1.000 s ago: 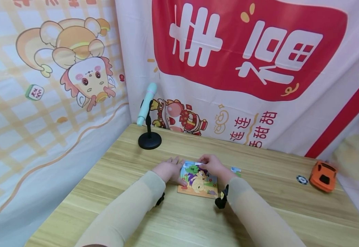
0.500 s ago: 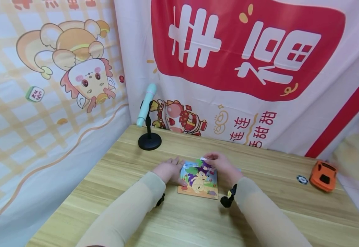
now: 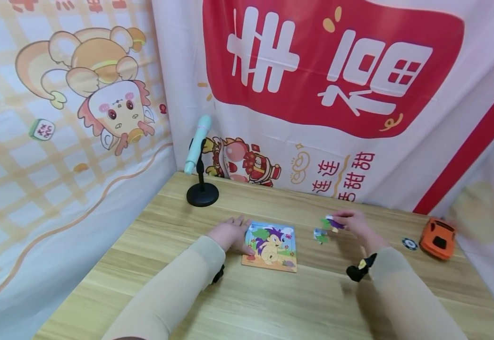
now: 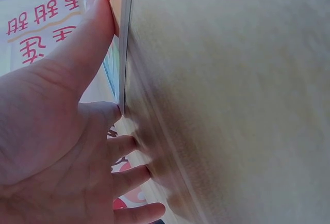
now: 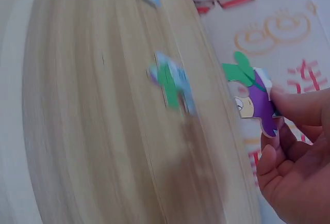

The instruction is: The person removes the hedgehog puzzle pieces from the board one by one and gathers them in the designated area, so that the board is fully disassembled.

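A jigsaw puzzle board (image 3: pixel 269 268) with a purple-haired cartoon animal lies flat on the table. My left hand (image 3: pixel 229 235) rests on its left edge; in the left wrist view the thumb (image 4: pixel 85 41) lies over the board and the other fingers are spread along its side. Off to the right, my right hand (image 3: pixel 359 230) pinches a purple and green puzzle piece (image 5: pixel 260 97) between thumb and fingers, above the table. Just left of that, a blue and green loose puzzle piece (image 3: pixel 320 235) lies on the wood.
A mint-green microphone (image 3: pixel 198 144) leans on a black round-based stand (image 3: pixel 202 194) at the back left. On the right are an orange toy car (image 3: pixel 438 238) and a round chip (image 3: pixel 409 243). Printed cloth hangs behind the table (image 3: pixel 268 307).
My right hand has moved from the board's upper edge to the right, carrying the purple and green puzzle piece, and the loose piece shows fully again. The left hand has stayed on the board.
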### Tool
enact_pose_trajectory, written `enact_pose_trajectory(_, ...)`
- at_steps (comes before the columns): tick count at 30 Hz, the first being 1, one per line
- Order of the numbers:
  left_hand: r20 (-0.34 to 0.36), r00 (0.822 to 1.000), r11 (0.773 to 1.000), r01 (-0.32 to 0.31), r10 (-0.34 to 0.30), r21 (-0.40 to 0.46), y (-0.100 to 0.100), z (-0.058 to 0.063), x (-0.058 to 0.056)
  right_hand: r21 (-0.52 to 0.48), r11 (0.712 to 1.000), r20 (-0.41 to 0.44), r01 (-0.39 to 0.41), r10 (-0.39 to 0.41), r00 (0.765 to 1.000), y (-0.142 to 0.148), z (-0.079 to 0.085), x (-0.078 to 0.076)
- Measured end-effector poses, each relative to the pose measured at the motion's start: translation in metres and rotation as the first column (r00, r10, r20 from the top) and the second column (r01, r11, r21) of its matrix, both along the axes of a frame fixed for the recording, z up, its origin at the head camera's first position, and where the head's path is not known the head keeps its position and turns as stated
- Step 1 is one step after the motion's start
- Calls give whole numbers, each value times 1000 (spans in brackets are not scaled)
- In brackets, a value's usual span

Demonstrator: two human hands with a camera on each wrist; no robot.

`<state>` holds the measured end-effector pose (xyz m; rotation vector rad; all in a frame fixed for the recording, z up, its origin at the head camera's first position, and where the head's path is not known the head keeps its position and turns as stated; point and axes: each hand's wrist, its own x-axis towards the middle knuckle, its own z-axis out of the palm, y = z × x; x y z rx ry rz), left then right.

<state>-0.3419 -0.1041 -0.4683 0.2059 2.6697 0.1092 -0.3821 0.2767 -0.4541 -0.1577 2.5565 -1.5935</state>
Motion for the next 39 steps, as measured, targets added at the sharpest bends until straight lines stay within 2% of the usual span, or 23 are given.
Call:
enact_pose_trajectory(2,-2,1000,1000,3,-3,-3,-2,-6,-4,22,1000,25,5,-6,1000,16,-2,2)
enact_pose_trajectory(4,-8,1000,1000,5,-5,0,-3,-7,-5,45,999,73,20,-23,997,28,-4,5)
enact_pose_trajectory(9,0,1000,1000,4,-4,14,-1,4,2,64,996,180,65,-75,981,48,-14,11)
enact_pose_trajectory(11,1,1000,1000,-2,2,18,0,9,4,101,993,174,63,-80,981,53,-18,11)
enact_pose_trajectory(15,1,1000,1000,-4,4,16,-1,3,0,164,985,134,55,-77,988,56,-23,11)
enact_pose_trajectory(20,-2,1000,1000,0,1,21,-3,-7,-8,133,990,98,48,-61,993,55,-27,11)
enact_pose_trajectory(23,-4,1000,1000,-6,6,30,-1,6,3,142,988,91,66,-79,993,54,-28,11)
enact_pose_trajectory(27,-13,1000,999,-4,5,37,2,25,19,149,984,146,96,-118,982,50,-25,8)
enact_pose_trajectory(31,-14,1000,999,2,-1,34,2,28,21,132,986,220,103,-131,967,41,-18,1)
enact_pose_trajectory(33,-10,1000,999,-5,6,37,2,26,19,150,985,204,81,-110,973,31,-13,-3)
enact_pose_trajectory(34,-13,1000,999,-5,6,41,2,20,15,164,985,181,61,-90,979,24,-10,-5)
enact_pose_trajectory(35,-10,1000,999,-9,9,40,1,18,13,170,985,158,41,-68,985,15,-7,-5)
enact_pose_trajectory(37,-6,1000,999,-10,11,33,1,17,11,228,974,71,-3,-14,997,-4,-1,-6)
enact_pose_trajectory(39,-8,1000,1000,-8,8,30,1,17,11,254,966,21,-39,35,999,-26,5,-4)
